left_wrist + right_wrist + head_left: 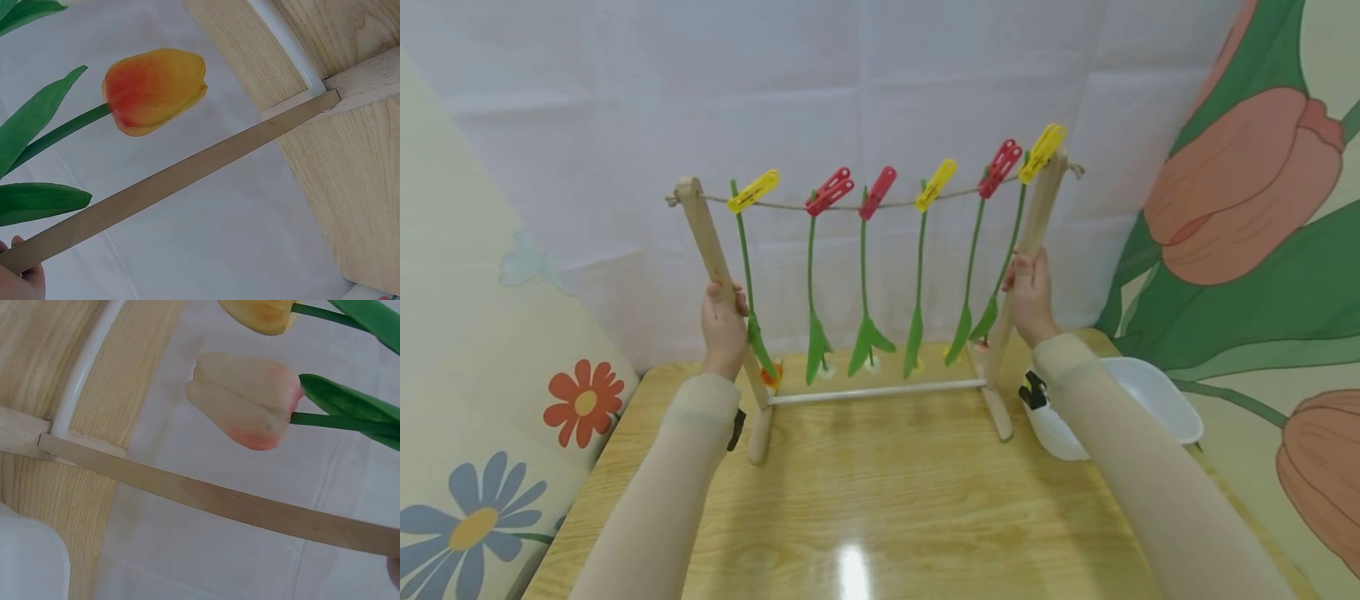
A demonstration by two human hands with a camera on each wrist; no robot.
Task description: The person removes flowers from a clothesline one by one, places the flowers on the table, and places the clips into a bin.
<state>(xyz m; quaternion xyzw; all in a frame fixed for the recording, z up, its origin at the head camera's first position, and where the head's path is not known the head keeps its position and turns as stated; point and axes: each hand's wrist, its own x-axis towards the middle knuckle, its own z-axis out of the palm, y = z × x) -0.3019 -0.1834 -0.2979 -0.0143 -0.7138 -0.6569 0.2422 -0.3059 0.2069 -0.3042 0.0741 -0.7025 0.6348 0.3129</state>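
A wooden drying rack (1041,208) stands on the table, its two posts joined by a rope (790,207) above and a white rod (880,391) below. My left hand (724,333) grips the left post partway up. Around the right post, at a similar height, curls my right hand (1032,296). Several artificial tulips hang head down from the rope by yellow clothespins (936,185) and red clothespins (877,193). An orange-yellow tulip (156,90) hangs beside the left post, and a pale pink tulip (247,400) beside the right one.
A white plastic tub (1157,400) sits on the table's right side, partly hidden behind my right forearm. White cloth (722,100) covers the wall behind the rack. Painted flowers decorate the walls at both sides. The wooden table (880,492) extends toward me.
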